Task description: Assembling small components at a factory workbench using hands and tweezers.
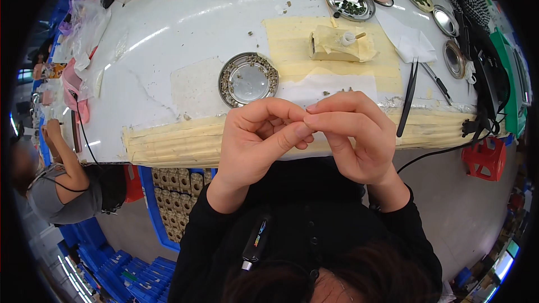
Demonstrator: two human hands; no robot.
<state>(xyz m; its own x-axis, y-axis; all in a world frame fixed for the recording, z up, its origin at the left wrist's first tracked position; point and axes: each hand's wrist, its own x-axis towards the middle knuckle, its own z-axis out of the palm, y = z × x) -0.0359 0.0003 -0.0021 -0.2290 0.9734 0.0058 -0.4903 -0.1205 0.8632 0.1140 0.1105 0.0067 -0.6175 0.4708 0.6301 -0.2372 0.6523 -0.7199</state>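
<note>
Above the taped front edge of the table, my left hand [261, 143] and my right hand [359, 134] meet at their fingertips. Both are closed in a pinch; whatever lies between the fingers is too small or hidden to make out. Just beyond my left hand stands a round metal dish [247, 81] with many tiny pale pieces around its inside. A few similar bits lie on the white paper [359, 85] behind my right hand. Black tweezers [408, 101] rest to the right of that hand, beside a slim pen-like tool [438, 83].
A tape-covered block [343, 45] with a small white pot stands beyond my hands. Farther right is a metal dish [350, 1] with dark green pieces. A blue tray [163, 230] of patterned parts is below the table edge. Another person [62, 185] sits at left.
</note>
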